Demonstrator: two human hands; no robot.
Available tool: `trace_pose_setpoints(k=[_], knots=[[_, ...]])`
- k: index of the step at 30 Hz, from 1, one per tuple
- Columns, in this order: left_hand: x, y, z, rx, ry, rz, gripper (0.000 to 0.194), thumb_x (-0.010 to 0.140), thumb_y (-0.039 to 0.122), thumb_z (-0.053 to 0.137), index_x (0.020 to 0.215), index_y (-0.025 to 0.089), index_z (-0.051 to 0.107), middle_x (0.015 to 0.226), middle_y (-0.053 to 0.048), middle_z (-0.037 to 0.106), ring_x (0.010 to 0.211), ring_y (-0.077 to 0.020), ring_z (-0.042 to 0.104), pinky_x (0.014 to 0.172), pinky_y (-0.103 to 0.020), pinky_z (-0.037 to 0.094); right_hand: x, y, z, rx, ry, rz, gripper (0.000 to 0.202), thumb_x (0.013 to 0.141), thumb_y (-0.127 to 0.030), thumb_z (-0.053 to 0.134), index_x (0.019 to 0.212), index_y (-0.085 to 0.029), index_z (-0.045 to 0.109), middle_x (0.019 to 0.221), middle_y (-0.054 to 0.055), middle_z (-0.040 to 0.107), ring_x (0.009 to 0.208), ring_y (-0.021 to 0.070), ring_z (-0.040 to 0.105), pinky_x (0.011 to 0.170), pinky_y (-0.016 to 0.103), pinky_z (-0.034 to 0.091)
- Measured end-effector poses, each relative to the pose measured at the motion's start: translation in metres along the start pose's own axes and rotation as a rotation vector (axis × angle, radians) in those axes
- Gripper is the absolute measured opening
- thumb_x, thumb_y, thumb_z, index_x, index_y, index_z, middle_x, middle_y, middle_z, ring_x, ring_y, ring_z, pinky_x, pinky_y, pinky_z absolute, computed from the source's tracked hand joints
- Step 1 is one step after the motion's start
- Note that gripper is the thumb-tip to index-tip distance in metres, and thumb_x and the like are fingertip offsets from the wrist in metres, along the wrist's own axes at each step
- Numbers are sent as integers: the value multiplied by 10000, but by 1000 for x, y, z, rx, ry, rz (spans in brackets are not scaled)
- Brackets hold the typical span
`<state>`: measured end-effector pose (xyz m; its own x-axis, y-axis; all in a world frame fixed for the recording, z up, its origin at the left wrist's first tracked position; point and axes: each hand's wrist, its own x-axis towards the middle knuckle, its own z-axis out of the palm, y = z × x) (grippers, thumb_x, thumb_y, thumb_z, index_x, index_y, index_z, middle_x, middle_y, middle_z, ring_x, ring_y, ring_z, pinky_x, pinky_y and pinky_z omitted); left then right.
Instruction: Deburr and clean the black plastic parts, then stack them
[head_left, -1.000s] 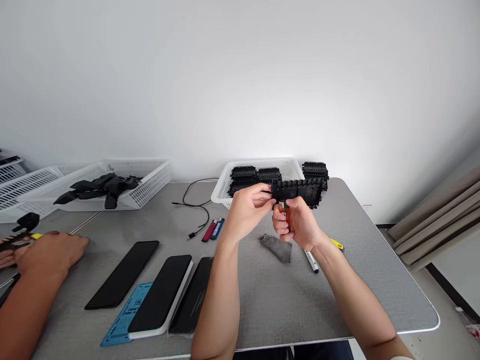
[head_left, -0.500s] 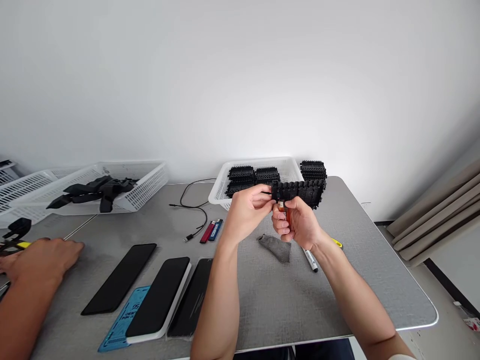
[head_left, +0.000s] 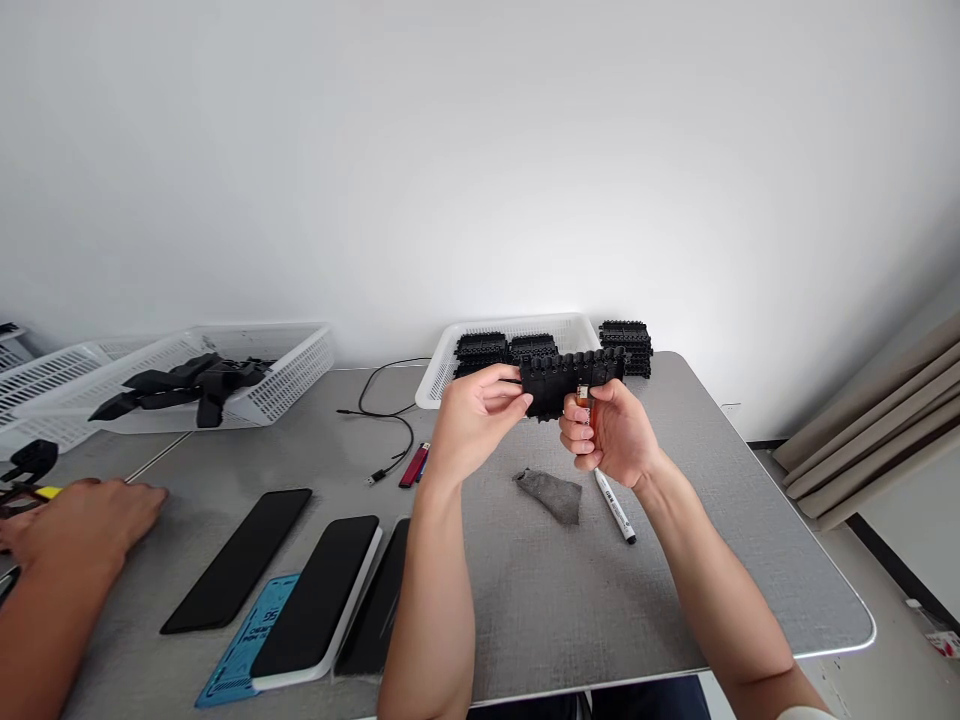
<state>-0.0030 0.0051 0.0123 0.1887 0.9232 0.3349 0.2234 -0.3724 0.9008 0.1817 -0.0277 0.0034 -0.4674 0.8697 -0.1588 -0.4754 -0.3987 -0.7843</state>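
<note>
My left hand [head_left: 480, 418] pinches the left end of a black ridged plastic piece [head_left: 549, 380], raised above the table. My right hand [head_left: 621, 432] is closed around an orange lighter [head_left: 583, 397], its metal top held upright against the near side of the piece. Whether a flame burns cannot be made out. Below the hands lie a crumpled grey cloth [head_left: 551, 495] and a white marker [head_left: 616, 508] with a black cap.
Similar black pieces fill a white basket [head_left: 429, 385]; more are stacked [head_left: 636, 345] beside it. Leftward are a cable [head_left: 411, 432], a red lighter [head_left: 414, 466], phones [head_left: 319, 590], a blue card [head_left: 244, 645] and a basket [head_left: 296, 385] of black parts. A co-worker's hand [head_left: 90, 515] rests at far left.
The black piece has shifted left and turned its broad face more toward me. My right hand with the lighter has moved right along it, and my left hand slightly left.
</note>
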Motion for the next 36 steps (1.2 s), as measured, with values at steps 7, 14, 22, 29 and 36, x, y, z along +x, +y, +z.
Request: trace_pose_setpoints(k=[7, 14, 22, 29, 36], knots=[[1, -8, -5, -12, 15, 3, 233, 735, 323, 757, 900, 190, 660, 790, -39, 752, 761, -209, 729, 713, -295, 596, -4, -7, -10, 23, 22, -38, 255, 691, -443, 458, 665, -228, 322, 605, -56, 207, 532, 104, 141, 435, 196, 90], [1, -12, -9, -5, 42, -11, 239, 740, 314, 763, 925, 194, 669, 800, -35, 754, 751, -198, 726, 735, -296, 594, -11, -14, -20, 56, 27, -78, 260, 721, -446, 456, 659, -224, 335, 609, -54, 202, 535, 106, 145, 436, 201, 93], [1, -11, -8, -6, 39, 6, 235, 742, 314, 762, 920, 194, 666, 791, -30, 754, 745, -197, 728, 721, -284, 592, -11, -14, -19, 57, 29, -81, 258, 724, -445, 457, 661, -225, 336, 609, -53, 206, 539, 109, 143, 436, 201, 98], [0, -2, -1, -12, -16, 7, 203, 758, 286, 737, 912, 178, 662, 771, -21, 744, 767, -189, 730, 748, -277, 591, -5, -7, -8, 44, 1, -24, 239, 694, -432, 442, 654, -224, 333, 604, -54, 204, 539, 107, 137, 431, 196, 93], [0, -3, 5, 2, -57, 49, 166, 775, 243, 702, 927, 182, 672, 806, -19, 757, 812, -191, 742, 783, -275, 592, 3, 4, 1, 17, -33, 47, 233, 695, -424, 430, 661, -222, 320, 602, -51, 209, 531, 103, 132, 425, 187, 83]])
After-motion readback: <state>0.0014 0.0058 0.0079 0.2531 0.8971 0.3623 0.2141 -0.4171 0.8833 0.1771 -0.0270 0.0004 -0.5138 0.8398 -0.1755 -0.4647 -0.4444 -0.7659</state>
